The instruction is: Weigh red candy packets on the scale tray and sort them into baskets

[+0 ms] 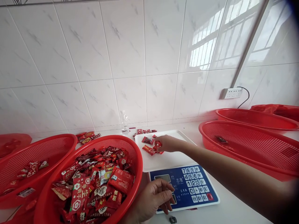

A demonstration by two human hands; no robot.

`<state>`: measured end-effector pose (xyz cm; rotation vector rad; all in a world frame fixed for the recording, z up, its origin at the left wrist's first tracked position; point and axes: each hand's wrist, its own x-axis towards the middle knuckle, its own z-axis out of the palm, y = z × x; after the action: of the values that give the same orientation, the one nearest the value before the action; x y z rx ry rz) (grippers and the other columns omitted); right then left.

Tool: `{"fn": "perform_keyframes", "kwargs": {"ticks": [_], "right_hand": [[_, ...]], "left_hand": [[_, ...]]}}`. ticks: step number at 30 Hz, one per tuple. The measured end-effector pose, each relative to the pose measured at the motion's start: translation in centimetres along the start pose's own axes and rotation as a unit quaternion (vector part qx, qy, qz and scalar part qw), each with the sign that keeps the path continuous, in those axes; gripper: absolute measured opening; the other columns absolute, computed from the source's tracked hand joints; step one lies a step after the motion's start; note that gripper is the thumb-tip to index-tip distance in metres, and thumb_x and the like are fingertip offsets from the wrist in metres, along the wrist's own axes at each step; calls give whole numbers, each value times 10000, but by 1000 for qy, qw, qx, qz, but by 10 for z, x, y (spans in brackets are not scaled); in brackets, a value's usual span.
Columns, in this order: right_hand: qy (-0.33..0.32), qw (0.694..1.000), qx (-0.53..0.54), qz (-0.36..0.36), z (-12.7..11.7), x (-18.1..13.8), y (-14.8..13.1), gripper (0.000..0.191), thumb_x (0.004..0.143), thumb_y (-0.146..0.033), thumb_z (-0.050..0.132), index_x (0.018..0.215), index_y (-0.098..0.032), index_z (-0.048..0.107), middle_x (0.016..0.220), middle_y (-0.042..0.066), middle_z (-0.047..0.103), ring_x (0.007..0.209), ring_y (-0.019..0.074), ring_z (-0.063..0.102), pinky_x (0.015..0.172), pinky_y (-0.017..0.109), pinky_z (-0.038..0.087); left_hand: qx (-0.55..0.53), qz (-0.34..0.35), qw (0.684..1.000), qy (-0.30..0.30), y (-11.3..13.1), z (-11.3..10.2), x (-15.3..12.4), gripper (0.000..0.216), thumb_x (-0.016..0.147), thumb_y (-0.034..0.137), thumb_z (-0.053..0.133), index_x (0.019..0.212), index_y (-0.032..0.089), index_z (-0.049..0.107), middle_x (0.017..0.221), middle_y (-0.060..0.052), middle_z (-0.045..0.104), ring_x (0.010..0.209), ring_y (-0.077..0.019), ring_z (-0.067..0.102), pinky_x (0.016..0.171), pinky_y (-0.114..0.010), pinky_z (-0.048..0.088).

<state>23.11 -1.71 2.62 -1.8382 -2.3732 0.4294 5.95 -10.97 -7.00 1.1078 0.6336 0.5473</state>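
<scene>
My right hand [168, 143] was low over the white tray [168, 160], fingers bent and drawn in at the red-wrapped sweets [148, 150]. The sweets lay on the tray right at my fingertips and just left of them; I could not tell whether I had one pinched. Nearer to me, my left hand [161, 195] was loosely curled, half open and holding nothing, above the blue keypad panel [182, 185], partly covering its displays.

The panel and tray stood on a smooth white tabletop [198, 216]. Just below my left fingers lay a small dark object [173, 220]. Close by on the left of that hand was a red basket [139, 155] heaped with wrapped sweets, with another red basket [56, 146] farther left, a few packets inside. Beyond my right hand, a loose row of packets [146, 131] lay behind the tray, and a clear bottle [124, 124] stood to their left.

To the right of my reaching arm sat a perforated basket [252, 143] with a dark packet [221, 139] in it. Past everything rose a glossy wall of white tiles [126, 62], mirroring a barred window [203, 53] up and to the right, above a white power strip [232, 93].
</scene>
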Motion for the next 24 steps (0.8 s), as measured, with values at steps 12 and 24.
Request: {"fn": "perform_keyframes", "kwargs": {"ticks": [12, 24], "right_hand": [[61, 995, 51, -67, -20, 10, -57, 147, 693, -165, 514, 826, -220, 540, 799, 17, 608, 701, 148, 520, 545, 238, 350], [-89, 969, 138, -184, -7, 13, -103, 776, 739, -446, 644, 1404, -231, 308, 1324, 105, 495, 1114, 250, 515, 842, 326, 433]], "left_hand": [[11, -4, 1000, 3, 4, 3, -4, 422, 619, 442, 722, 859, 131, 569, 679, -4, 603, 540, -91, 527, 521, -229, 375], [6, -9, 1000, -1, 6, 2, -4, 401, 618, 417, 712, 857, 130, 567, 680, -3, 591, 538, -89, 517, 527, -232, 367]]}}
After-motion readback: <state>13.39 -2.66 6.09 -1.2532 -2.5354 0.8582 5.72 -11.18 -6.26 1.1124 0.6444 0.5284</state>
